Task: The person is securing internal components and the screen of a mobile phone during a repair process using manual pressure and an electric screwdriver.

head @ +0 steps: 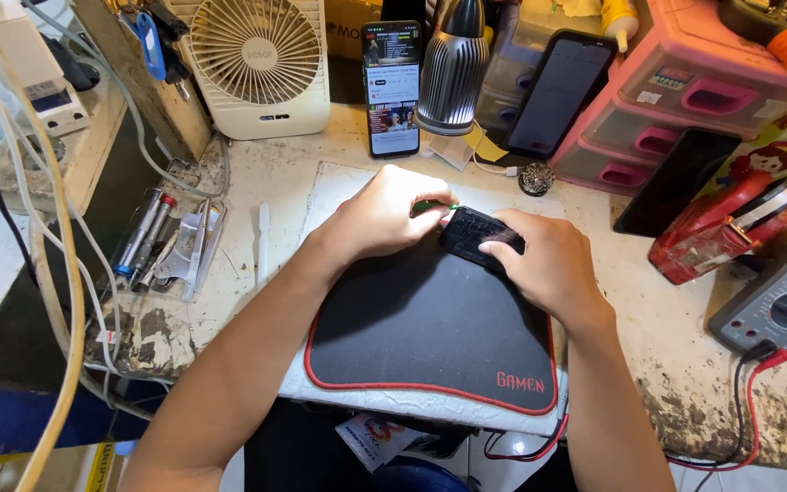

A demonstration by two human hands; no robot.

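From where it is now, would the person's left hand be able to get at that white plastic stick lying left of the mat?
Probably yes. The left hand rests on the black mat, gripping a green tool, and the white stick lies on bare bench just beside the mat's edge with nothing between. The hand would likely have to put the tool down first.

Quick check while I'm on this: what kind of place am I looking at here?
Most likely a small phone-repair bench. Both hands, left hand and right hand, work on a small black device on a black mat, with a multimeter at the right and several phones propped behind.
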